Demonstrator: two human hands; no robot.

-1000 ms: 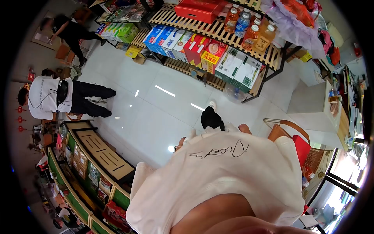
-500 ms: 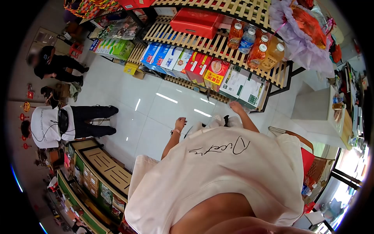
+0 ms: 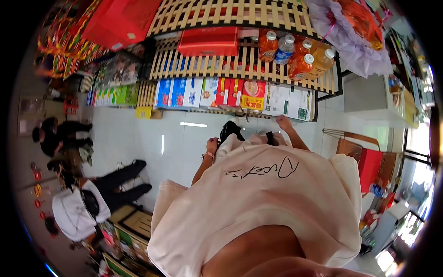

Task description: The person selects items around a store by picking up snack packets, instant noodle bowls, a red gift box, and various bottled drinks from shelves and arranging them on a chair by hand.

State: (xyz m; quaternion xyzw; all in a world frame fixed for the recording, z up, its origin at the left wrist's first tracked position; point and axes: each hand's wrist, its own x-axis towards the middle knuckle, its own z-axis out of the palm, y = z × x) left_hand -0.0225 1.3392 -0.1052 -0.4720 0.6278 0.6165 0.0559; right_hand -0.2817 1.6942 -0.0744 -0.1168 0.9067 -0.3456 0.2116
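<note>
On the left of my body, my left hand (image 3: 212,145) hangs low above the floor, its fingers curled with nothing visible in them. A band circles that wrist. My right hand (image 3: 283,122) is also curled, with nothing visible in it, and appears just in front of the lower edge of a white and green box (image 3: 276,99) on the low shelf. Whether it touches the box I cannot tell. Beside that box stand a red and yellow carton (image 3: 253,95) and several blue and white cartons (image 3: 177,92).
Slatted shelves (image 3: 203,64) cross the front, with a red box (image 3: 208,41) and drink bottles (image 3: 302,67). A person in white (image 3: 76,214) is at lower left, another in black (image 3: 53,138) beyond. A chair (image 3: 353,143) with a red bag (image 3: 370,170) stands right.
The view has turned, and the shelves now run straight across in front. Both my hands have come further into view since the first frame. The person in white appears lower in view.
</note>
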